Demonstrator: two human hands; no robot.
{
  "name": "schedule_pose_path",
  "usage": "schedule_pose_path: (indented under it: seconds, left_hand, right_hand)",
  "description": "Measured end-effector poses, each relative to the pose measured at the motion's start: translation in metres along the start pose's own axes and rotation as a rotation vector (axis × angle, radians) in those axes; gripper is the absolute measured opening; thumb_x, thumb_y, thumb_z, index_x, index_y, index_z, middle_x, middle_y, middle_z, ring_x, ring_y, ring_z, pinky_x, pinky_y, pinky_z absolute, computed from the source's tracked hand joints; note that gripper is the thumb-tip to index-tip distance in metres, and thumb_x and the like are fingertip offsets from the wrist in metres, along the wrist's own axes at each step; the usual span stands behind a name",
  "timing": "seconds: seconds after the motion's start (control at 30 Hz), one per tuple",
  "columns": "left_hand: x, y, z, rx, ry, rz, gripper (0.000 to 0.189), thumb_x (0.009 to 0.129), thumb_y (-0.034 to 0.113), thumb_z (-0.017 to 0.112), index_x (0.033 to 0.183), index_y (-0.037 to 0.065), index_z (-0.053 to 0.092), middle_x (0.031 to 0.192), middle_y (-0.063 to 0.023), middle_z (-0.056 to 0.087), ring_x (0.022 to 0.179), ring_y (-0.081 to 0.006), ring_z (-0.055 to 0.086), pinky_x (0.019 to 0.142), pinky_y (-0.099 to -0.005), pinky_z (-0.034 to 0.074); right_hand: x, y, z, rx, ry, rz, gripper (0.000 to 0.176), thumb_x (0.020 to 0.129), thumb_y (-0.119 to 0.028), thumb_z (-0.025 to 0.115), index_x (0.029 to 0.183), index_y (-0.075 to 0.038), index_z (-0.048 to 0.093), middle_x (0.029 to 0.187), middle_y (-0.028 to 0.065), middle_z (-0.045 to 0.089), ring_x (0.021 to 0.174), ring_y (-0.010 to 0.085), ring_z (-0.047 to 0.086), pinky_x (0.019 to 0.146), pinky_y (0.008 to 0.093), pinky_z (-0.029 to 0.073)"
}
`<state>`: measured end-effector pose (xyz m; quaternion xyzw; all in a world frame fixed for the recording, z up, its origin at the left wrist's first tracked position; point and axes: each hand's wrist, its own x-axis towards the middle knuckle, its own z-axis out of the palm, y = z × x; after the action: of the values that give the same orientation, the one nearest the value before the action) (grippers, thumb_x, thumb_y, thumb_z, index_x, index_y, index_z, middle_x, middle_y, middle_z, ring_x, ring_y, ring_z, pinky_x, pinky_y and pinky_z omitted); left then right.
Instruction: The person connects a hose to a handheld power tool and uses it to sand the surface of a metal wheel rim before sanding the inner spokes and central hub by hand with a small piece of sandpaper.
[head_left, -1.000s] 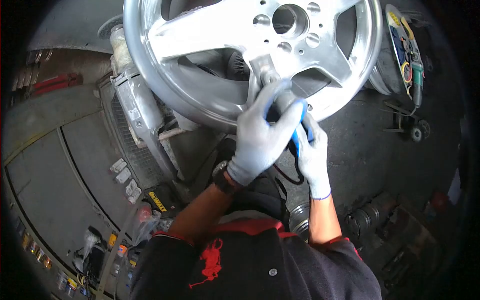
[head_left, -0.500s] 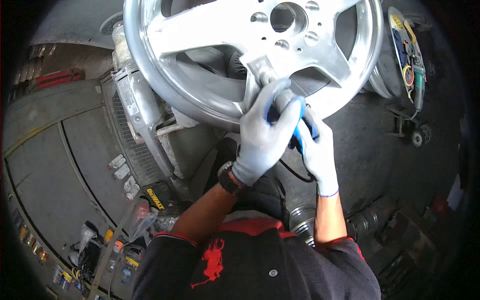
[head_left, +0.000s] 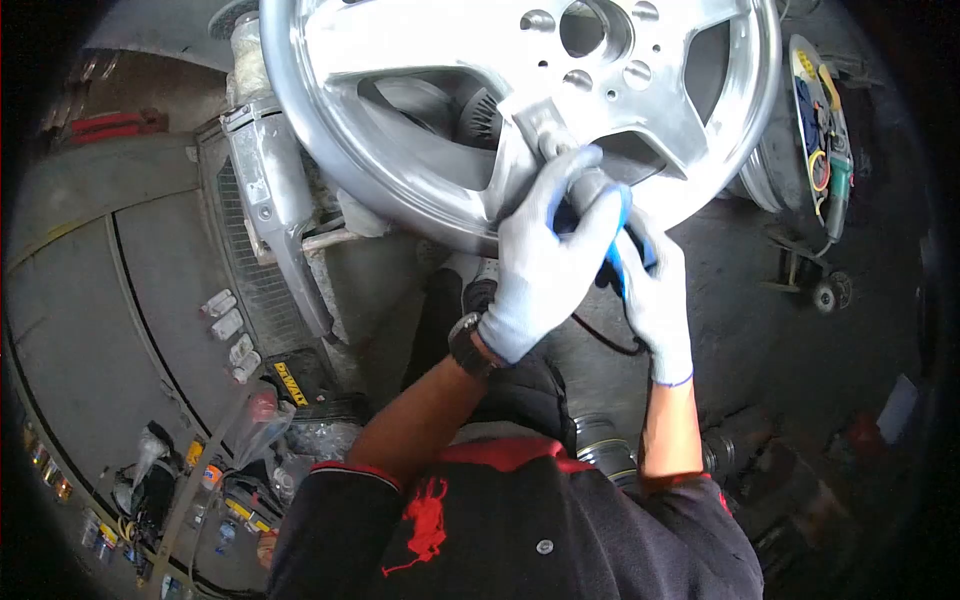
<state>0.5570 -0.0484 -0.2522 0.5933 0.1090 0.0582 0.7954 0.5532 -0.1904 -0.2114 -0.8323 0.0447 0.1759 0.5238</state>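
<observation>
A bare silver alloy wheel [head_left: 420, 48] takes up the top of the view, its spokes bright and shiny. Both hands wear white gloves with blue palms and hold a slim die grinder [head_left: 588, 186]. My left hand [head_left: 552, 255] is wrapped round its grey front end. Behind it, my right hand [head_left: 655, 285] grips the rear body, which the fingers mostly hide. The grinder's blurred tip [head_left: 548, 138] meets the lower spoke, near the edge of an opening. A dark cable [head_left: 605, 338] hangs below the hands.
Left of the wheel stands a dusty metal machine arm [head_left: 270, 185]. A DeWalt case [head_left: 300, 385] and several bottles lie at lower left. At right, a tray [head_left: 808, 110] carries tools, with a green angle grinder [head_left: 840, 190] at its edge. Another wheel [head_left: 605, 445] is near my right elbow.
The whole view has shifted, so wheel and hands appear slightly further right and higher. Both hands keep their hold on the grinder, and its tip stays on the same spoke.
</observation>
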Motion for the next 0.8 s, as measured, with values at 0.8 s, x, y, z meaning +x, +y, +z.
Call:
schedule_pose_path:
  seconds: [0.8]
  left_hand:
    - [-0.036,-0.01,-0.009,-0.005,-0.107,-0.156,0.039,0.102,0.008,0.064,0.138,-0.004,0.057,0.117,-0.0084,0.066,0.104,-0.0114,0.064,0.091,-0.0273,0.053]
  right_hand:
    - [-0.031,0.024,0.013,0.067,-0.009,0.046,0.036,0.102,-0.014,0.064,0.134,0.003,0.062,0.099,0.0081,0.071,0.074,0.0087,0.06,0.063,0.0261,0.05]
